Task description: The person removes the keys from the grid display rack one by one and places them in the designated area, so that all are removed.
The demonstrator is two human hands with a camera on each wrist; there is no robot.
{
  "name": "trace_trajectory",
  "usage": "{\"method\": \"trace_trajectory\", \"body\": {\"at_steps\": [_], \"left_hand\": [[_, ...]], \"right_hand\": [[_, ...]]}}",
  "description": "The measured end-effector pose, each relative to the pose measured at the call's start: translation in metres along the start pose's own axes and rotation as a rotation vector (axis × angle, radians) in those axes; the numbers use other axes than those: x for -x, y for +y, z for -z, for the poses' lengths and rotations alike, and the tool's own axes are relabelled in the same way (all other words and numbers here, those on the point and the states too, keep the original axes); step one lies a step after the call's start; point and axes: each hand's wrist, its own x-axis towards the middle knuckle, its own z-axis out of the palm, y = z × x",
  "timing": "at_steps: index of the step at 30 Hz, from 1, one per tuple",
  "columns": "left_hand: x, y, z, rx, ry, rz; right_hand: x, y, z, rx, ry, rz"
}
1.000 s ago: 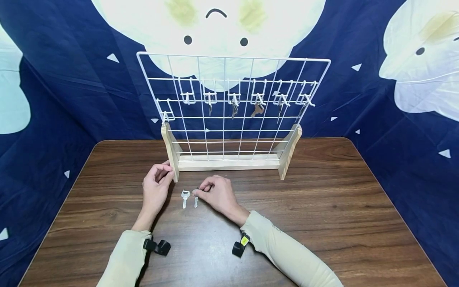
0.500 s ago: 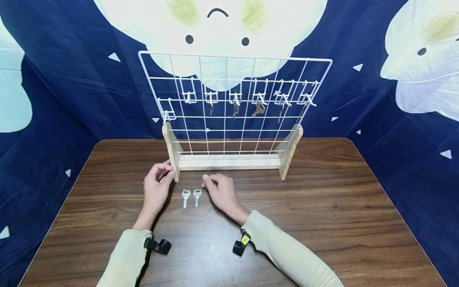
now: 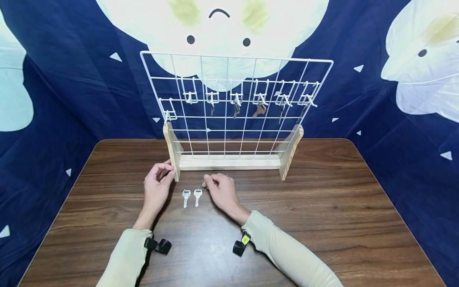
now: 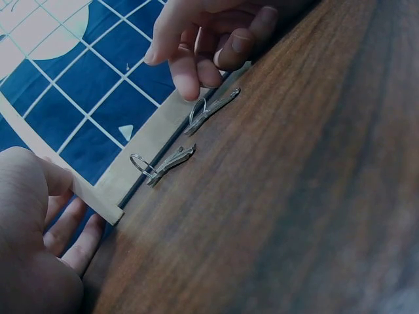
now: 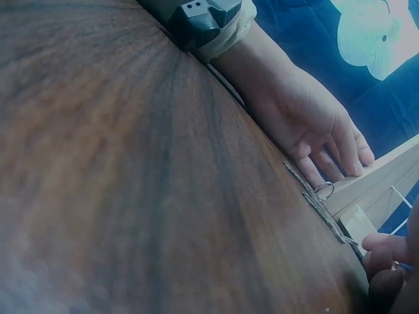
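Pale wood forms the foot of a white wire rack [image 3: 229, 164], which stands toward twelve o'clock on a dark brown bench [image 3: 322, 207]. The left hand [image 3: 157, 183], at about ten o'clock from two silver keys, grips the rack's wooden upright [image 3: 172, 153] near its lower end — thumb to the front, the other fingers partly hidden beyond it.

The first key [image 3: 185, 197] lies on the bench nearer that hand; the second key [image 3: 197, 196] lies just beside it at three o'clock, the two apart, both blades pointing to six o'clock. In the left wrist view the first key's ring [image 4: 134, 161] stands up off the wood.

The right hand [image 3: 221, 190] rests near three o'clock from the second key, fingers loosely bent, thumb held a little apart from them. A fingertip is at the second key's ring [image 3: 200, 187] — whether it touches, I cannot tell.

Across the rack runs a row of white hooks [image 3: 260, 97], the one toward nine o'clock set lower; hanging keys [image 3: 259, 110] dangle from the five toward three o'clock. Blue cloth [image 3: 71, 99] with white cloud shapes hangs behind.
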Motion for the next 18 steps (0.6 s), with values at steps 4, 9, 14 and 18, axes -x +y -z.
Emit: {"method": "trace_trajectory", "body": {"at_steps": [4,9,14,18], "left_hand": [[0.000,-0.001,0.000,-0.004,-0.001,-0.004],[0.000,-0.001,0.001,-0.004,-0.001,-0.004],[0.000,0.000,0.001,-0.009,0.003,-0.001],[0.000,-0.001,0.000,-0.007,0.001,-0.005]], "right_hand": [[-0.001,0.004,-0.001,-0.052,0.012,0.009],[-0.004,0.009,-0.004,-0.104,0.024,-0.027],[-0.004,-0.013,0.006,-0.162,0.048,-0.009],[-0.004,-0.024,0.012,-0.185,0.077,0.017]]}}
